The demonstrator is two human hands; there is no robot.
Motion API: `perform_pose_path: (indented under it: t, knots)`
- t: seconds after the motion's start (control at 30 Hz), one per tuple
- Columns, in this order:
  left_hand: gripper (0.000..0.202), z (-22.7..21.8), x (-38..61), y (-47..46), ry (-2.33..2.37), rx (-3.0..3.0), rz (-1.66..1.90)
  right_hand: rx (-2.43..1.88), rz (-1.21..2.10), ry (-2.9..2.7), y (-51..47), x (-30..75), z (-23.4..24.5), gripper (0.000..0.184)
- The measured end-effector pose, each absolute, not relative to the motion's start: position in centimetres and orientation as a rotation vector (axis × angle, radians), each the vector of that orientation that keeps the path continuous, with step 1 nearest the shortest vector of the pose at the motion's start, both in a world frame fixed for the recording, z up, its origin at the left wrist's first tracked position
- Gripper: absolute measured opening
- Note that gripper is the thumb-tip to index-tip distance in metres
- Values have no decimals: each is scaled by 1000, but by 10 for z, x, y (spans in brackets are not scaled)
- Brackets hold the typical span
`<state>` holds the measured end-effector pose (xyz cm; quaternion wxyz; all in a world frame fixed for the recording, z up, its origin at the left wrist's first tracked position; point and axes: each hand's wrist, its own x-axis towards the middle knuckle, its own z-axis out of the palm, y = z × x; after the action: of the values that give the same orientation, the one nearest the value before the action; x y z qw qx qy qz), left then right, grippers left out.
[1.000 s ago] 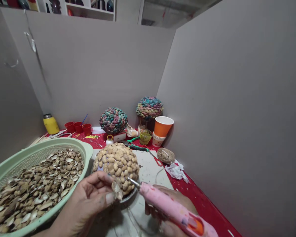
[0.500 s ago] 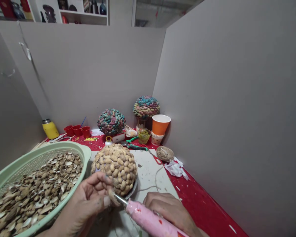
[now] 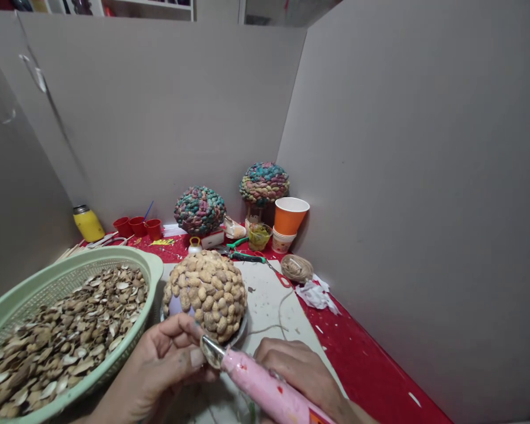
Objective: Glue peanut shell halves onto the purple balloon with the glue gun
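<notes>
My right hand [image 3: 298,374] grips a pink glue gun [image 3: 265,388], its metal tip pointing left at a peanut shell [image 3: 209,352]. That shell is pinched between the thumb and fingers of my left hand [image 3: 163,368]. Just behind both hands stands a ball covered in peanut shells [image 3: 205,291] on a round dish, with a bare purple patch low on its left side. A pale green basket [image 3: 152,268] full of loose shells sits at the left, touching my left wrist.
Grey partition walls close in the back and right. At the back stand two painted shell balls [image 3: 199,209], an orange paper cup [image 3: 290,215], red cups [image 3: 136,226], a yellow jar [image 3: 87,224], scissors [image 3: 247,257], a twine ball [image 3: 295,268] and crumpled paper [image 3: 315,294] on red cloth.
The glue gun's tip drew back from the ball's lower side toward my left hand and now meets the shell pinched there. My right hand shifted left and closer.
</notes>
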<state>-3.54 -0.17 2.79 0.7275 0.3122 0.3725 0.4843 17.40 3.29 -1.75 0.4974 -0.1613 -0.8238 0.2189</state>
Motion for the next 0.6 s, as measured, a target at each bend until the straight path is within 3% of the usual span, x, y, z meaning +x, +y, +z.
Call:
perform_pose_path:
  t: [0.6]
  knots:
    - [28, 21, -43, 7, 894, 831, 1132, -353, 462, -2056, 40, 179, -21, 38]
